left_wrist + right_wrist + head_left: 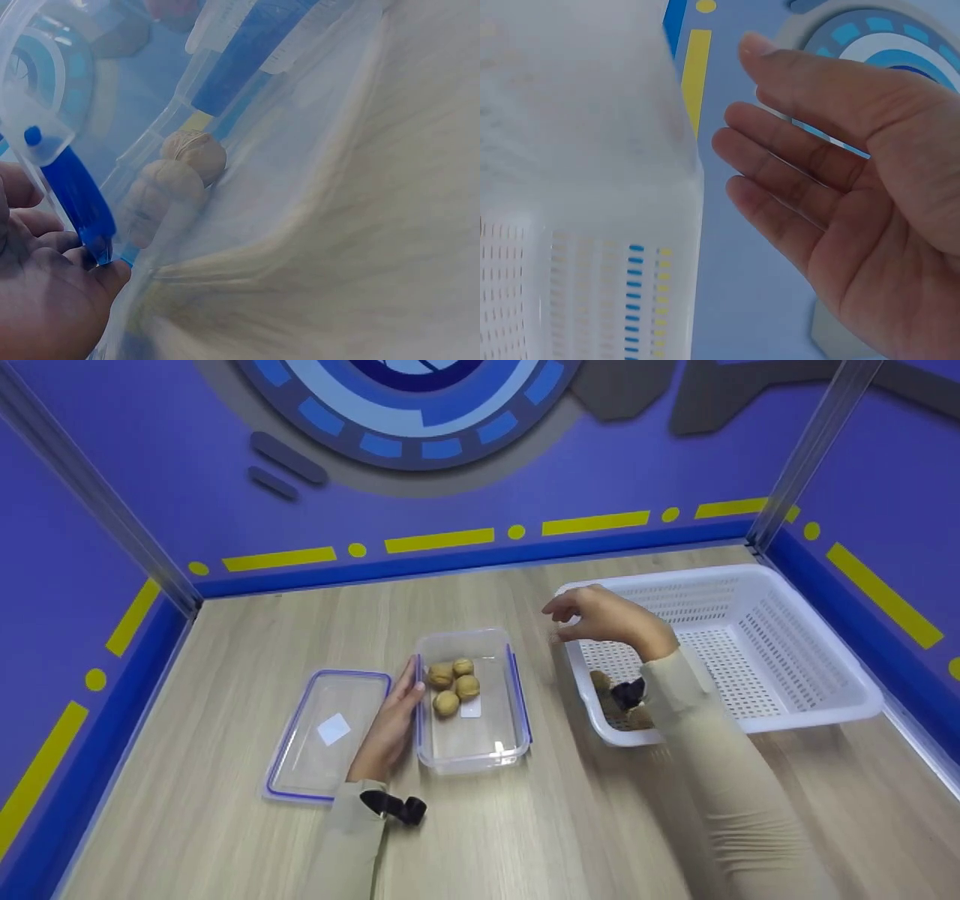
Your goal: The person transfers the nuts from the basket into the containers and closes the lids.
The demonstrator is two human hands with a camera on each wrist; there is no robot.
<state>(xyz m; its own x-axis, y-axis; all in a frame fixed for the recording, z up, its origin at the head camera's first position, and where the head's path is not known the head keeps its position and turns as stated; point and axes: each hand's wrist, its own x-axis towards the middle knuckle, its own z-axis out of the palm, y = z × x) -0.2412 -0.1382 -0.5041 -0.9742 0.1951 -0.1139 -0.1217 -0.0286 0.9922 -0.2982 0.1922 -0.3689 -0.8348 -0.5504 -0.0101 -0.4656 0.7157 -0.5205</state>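
Pale wood table [217,697] is supporting a container [480,744] the left hand [390,727] is gripping, four walnuts [467,687] already lying inside, other walnuts [601,681] remaining in the basket [817,667], the right hand [606,619] hovering empty and relaxed.

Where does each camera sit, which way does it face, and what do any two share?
Head: on the head, facing forward and down at the clear plastic container, walnuts, the white basket; left hand, right hand, sleeves show.
Left wrist: on that wrist, facing the clear plastic container side-on; left hand shows.
Right wrist: on that wrist, facing the white basket and printed wall panel; right hand shows.
Shared by head and left wrist: left hand, clear plastic container, walnuts.
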